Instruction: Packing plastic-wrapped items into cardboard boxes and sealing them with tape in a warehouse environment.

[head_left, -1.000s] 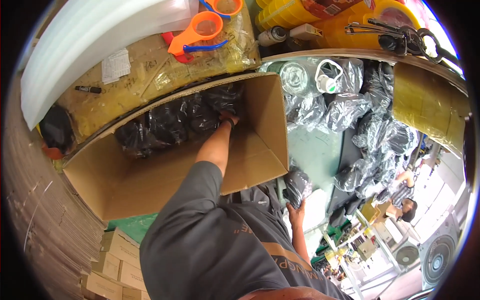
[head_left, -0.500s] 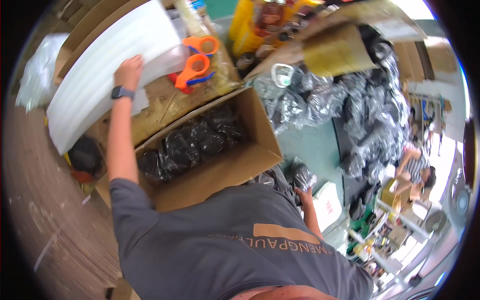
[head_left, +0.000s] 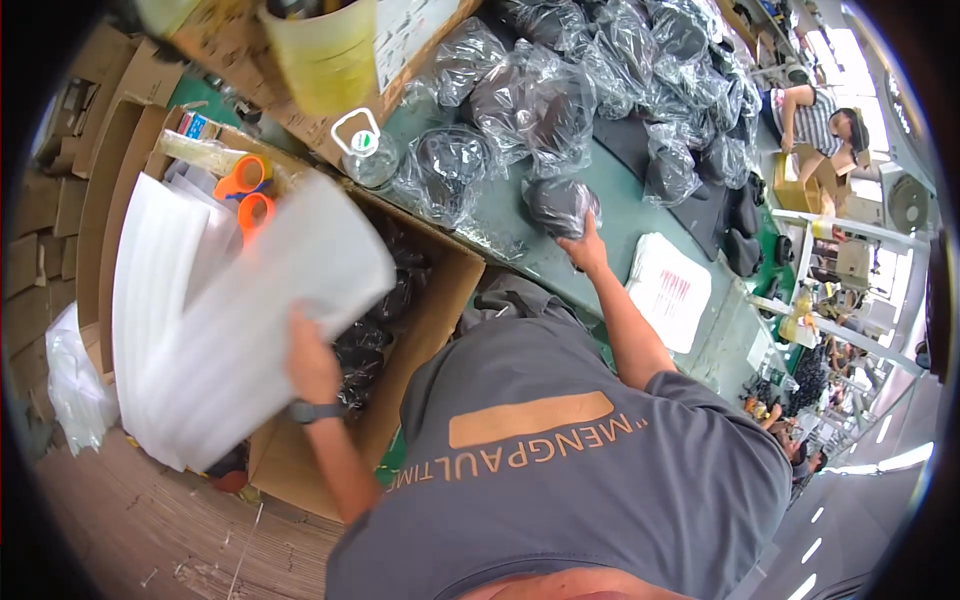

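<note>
White foam sheet [head_left: 250, 340] is gripped in my left hand [head_left: 312, 362], held over the cardboard box [head_left: 440, 300], already part-filled with dark bagged items. Farther right, my right hand [head_left: 585, 250] closes on a bagged piece [head_left: 560, 203] on the green bench [head_left: 620, 215]; many bags remain, leaving little open room.

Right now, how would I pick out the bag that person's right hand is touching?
Find the long green table strewn with clear plastic bags of dark items. Near its front edge, beside the open cardboard box, the right hand rests on one dark bagged bundle. It alone lies apart from the heap, under the fingers.
</note>
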A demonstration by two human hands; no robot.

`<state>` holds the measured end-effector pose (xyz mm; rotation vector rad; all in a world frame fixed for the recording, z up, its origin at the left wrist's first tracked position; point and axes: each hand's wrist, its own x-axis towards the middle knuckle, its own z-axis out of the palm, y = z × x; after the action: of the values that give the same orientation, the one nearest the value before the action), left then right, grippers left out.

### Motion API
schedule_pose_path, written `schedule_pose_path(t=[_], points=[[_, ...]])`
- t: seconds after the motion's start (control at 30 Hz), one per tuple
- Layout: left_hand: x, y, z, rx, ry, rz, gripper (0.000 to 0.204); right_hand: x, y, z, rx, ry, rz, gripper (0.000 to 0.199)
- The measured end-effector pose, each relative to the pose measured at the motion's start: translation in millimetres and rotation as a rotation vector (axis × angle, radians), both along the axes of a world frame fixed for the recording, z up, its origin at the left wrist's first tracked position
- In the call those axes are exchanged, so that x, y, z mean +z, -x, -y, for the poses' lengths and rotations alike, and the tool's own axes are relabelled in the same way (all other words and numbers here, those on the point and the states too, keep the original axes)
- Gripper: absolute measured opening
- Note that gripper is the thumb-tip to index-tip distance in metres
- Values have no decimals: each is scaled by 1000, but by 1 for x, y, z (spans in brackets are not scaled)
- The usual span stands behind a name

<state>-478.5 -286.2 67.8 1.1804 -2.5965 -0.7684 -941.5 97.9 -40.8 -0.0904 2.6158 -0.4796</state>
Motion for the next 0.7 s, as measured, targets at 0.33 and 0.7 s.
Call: schedule_pose_path(t=[0.33,0.7], points=[[-70,171,-161,289,-573,-251,40,86,18,-39,50,824,326,98],[48,276,-288,262,-1902,-1002,107,39,370,-209,482,-500,-360,159]])
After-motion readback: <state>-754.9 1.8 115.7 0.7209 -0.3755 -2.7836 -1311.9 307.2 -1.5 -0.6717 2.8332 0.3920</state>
